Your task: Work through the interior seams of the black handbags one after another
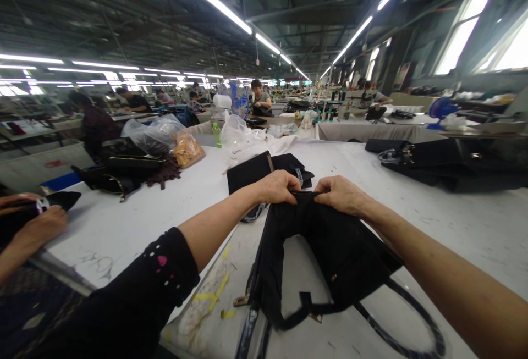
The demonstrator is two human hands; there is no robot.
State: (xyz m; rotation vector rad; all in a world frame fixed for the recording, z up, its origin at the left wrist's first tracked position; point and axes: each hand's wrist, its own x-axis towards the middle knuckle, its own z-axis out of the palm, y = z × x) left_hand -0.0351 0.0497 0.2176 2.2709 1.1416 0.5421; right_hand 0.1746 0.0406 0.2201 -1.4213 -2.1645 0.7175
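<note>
A black handbag (350, 249) lies before me on the white worktable, its handles wrapped in clear plastic and a metal clasp at its left side. Its far edge is pinched between the fingers and thumb of my left hand (280, 186). A short way to the right, my right hand (340, 193) pinches the same edge. Between the two hands the edge runs nearly straight. Just beyond my left hand sits another black bag (249, 173), partly hidden by my wrist.
More black bags lie at the right (462, 161) and at the left (127, 166). An orange plastic packet (187, 149), clear plastic bags (243, 136) and a green bottle (216, 134) stand along the back. At far left, a co-worker's hands (41, 230) hold black material.
</note>
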